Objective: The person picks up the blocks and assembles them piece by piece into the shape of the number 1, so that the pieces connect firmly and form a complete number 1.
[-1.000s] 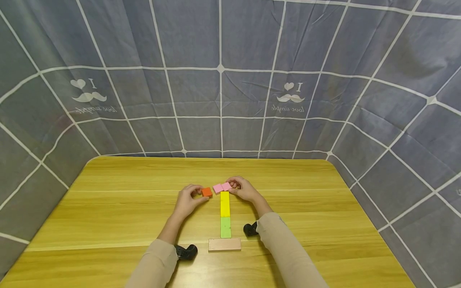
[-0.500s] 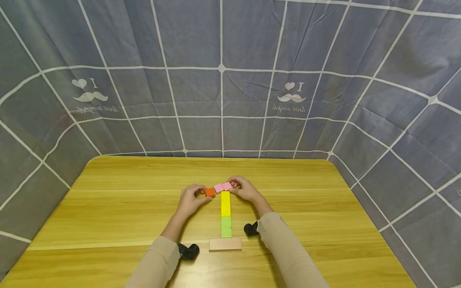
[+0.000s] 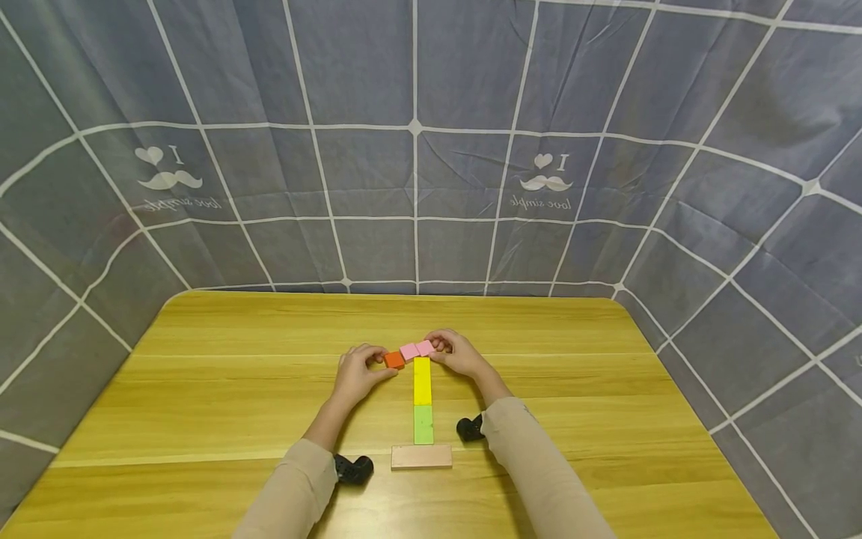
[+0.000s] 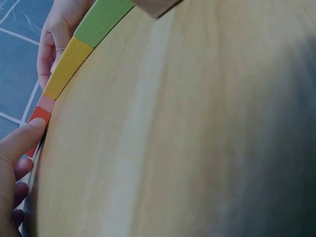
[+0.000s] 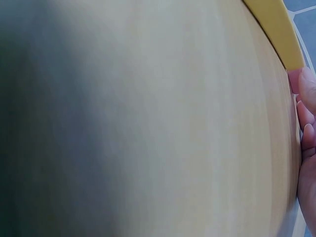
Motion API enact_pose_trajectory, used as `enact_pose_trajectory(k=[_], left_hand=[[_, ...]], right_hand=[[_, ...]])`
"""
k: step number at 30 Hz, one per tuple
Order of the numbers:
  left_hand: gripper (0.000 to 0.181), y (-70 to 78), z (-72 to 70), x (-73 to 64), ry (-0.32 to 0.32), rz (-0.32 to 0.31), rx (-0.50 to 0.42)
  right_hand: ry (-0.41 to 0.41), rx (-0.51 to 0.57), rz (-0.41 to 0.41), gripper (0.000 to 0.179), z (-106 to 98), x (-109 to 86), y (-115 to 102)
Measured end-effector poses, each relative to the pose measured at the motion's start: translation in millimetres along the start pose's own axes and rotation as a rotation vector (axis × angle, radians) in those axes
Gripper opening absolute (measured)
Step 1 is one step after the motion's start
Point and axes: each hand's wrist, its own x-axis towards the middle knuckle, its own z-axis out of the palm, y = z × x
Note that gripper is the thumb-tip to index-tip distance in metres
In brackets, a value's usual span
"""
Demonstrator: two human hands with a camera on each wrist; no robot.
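In the head view my left hand (image 3: 355, 372) pinches an orange-red square block (image 3: 393, 360) between thumb and fingers, close to the left end of two pink square blocks (image 3: 408, 351). My right hand (image 3: 461, 353) pinches the right-hand pink block (image 3: 425, 347) at its right side. The pink pair lies slightly slanted across the top of a yellow block (image 3: 422, 380). Below the yellow one lies a light green block (image 3: 423, 424), end to end with it. In the left wrist view the thumb lies on the red block (image 4: 40, 114). The right wrist view shows only part of the right hand (image 5: 307, 133).
A pale wooden plank (image 3: 421, 457) lies crosswise below the green block. Black wrist devices (image 3: 354, 470) show at both sleeves. The wooden table (image 3: 222, 397) ends at the back against a grey checked curtain (image 3: 465, 180).
My left hand has moved a little to the right with the orange-red block, bringing it nearer the pink blocks. The right hand has stayed at the pink block.
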Motion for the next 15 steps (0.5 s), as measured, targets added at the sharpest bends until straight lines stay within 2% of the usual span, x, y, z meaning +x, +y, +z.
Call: enact_pose_trajectory(k=[15], left_hand=[[0.035, -3.1, 3.8, 1.1, -0.004, -0.006, 0.060]], right_hand=[[-0.006, 0.003, -0.016, 0.027, 0.0, 0.1, 1.0]])
